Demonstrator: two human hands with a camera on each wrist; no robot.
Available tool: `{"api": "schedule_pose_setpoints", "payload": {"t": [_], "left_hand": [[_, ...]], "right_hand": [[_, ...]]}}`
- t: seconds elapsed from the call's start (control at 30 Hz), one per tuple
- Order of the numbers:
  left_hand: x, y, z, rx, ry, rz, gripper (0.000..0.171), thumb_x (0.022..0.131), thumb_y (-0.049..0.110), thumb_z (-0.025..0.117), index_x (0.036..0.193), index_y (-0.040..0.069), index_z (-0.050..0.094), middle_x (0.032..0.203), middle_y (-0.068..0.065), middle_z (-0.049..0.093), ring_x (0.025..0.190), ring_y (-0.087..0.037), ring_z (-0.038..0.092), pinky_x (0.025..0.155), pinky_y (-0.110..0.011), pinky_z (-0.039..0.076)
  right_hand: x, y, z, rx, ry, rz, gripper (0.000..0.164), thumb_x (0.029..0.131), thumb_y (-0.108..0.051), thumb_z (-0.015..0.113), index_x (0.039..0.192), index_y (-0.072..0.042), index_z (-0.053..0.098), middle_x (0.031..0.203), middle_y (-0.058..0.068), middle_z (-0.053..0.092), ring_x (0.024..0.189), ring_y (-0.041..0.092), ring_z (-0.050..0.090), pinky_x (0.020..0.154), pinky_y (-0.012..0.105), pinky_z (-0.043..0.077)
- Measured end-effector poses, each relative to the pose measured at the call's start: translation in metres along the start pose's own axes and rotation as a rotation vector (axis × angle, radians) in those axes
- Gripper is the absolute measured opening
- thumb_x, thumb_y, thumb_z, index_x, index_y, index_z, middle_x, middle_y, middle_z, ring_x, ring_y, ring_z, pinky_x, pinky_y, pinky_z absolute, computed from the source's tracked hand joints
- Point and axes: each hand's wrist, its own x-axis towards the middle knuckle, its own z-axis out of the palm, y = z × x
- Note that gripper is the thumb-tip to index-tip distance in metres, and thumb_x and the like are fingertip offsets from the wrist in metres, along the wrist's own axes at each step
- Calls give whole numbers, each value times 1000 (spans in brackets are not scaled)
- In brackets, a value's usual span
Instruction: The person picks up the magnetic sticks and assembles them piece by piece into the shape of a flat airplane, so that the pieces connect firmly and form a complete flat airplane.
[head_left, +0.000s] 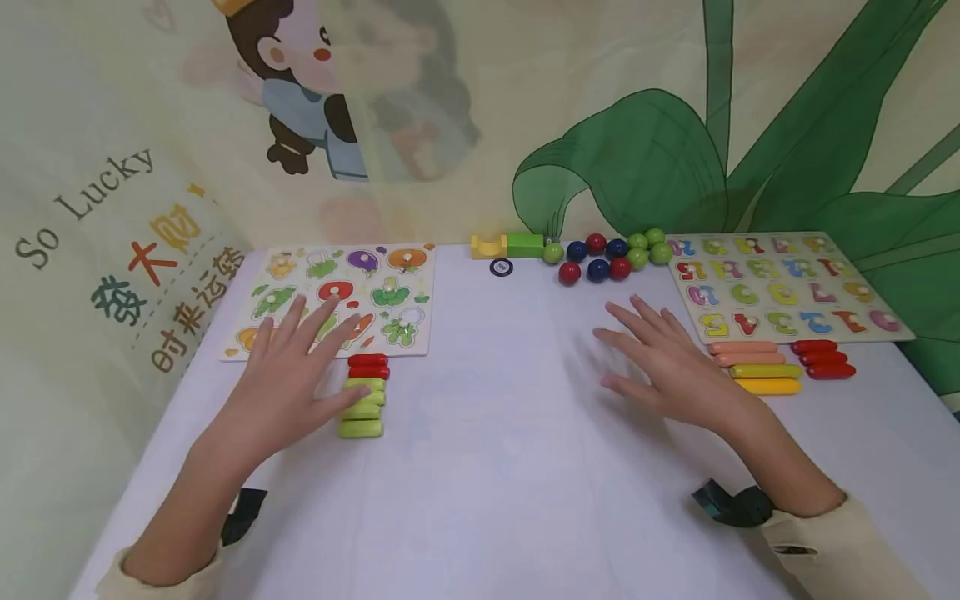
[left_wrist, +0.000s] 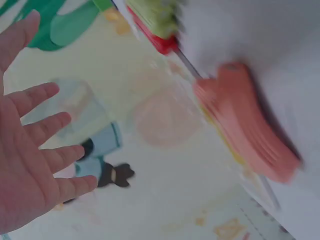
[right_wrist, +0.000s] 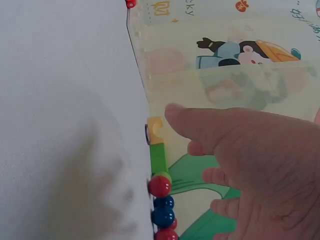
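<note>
My left hand [head_left: 292, 371] is held with its fingers spread, over the near edge of a vegetable puzzle board [head_left: 300, 258]. Its thumb overlaps several light green sticks [head_left: 362, 428] beside two red sticks [head_left: 367, 361]. In the left wrist view, salmon sticks [left_wrist: 250, 125] lie together on the table; my left hand and forearm hide them in the head view. My right hand [head_left: 660, 358], fingers also spread, hovers left of two salmon sticks [head_left: 757, 360], two yellow sticks [head_left: 765, 372] and more red sticks [head_left: 825, 358]. Neither hand holds anything.
A number puzzle board [head_left: 795, 283] lies at the back right. Red, dark blue and green balls [head_left: 597, 269] cluster at the back middle, next to a yellow and green block piece [head_left: 517, 246] and a small black-rimmed disc [head_left: 501, 267]. A printed cloth [head_left: 480, 200] hangs behind.
</note>
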Motion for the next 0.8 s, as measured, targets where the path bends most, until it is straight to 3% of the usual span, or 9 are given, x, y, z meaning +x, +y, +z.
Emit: {"api": "schedule_pose_setpoints", "payload": {"t": [0.17, 0.3, 0.43, 0.53, 0.67, 0.8], "left_hand": [[-17, -22, 4, -34, 39, -86, 56, 74, 37, 71, 122, 12, 55, 131, -16, 38, 123, -38, 27, 94, -60, 22], [-27, -36, 8, -79, -12, -173, 39, 77, 34, 68, 107, 9, 64, 112, -14, 51, 103, -35, 44, 78, -55, 37], [-36, -50, 12, -125, -123, -228, 44, 74, 45, 70, 97, 8, 67, 96, -11, 59, 90, -30, 51, 67, -47, 42], [-40, -57, 15, -153, -198, -234, 55, 71, 52, 69, 104, 8, 67, 96, -12, 62, 87, -28, 54, 64, -44, 44], [-43, -60, 18, -166, -271, -251, 58, 72, 54, 65, 109, 9, 65, 90, -9, 61, 78, -24, 54, 60, -39, 43], [-46, -60, 19, -172, -328, -295, 56, 73, 57, 63, 105, 11, 64, 75, -1, 55, 66, -18, 48, 54, -32, 37]], "right_hand": [[11, -1, 6, 31, -20, -61, 54, 78, -39, 68, 126, -17, 54, 141, 8, 35, 133, 31, 17, 102, 54, 16], [22, -10, 9, 39, -27, -98, 48, 79, -35, 68, 122, -16, 58, 133, 9, 44, 128, 30, 30, 98, 52, 28], [34, -23, 12, 45, -43, -135, 42, 80, -33, 68, 118, -15, 61, 127, 8, 51, 123, 28, 38, 95, 48, 34], [45, -32, 15, 45, -54, -187, 39, 81, -32, 67, 115, -14, 62, 124, 7, 53, 121, 26, 41, 96, 46, 35], [63, -44, 23, 54, -68, -266, 35, 83, -31, 65, 113, -13, 64, 120, 6, 56, 117, 23, 45, 96, 42, 36], [82, -58, 31, 70, -85, -327, 31, 84, -29, 63, 110, -13, 65, 116, 4, 58, 113, 19, 48, 94, 37, 38]]}}
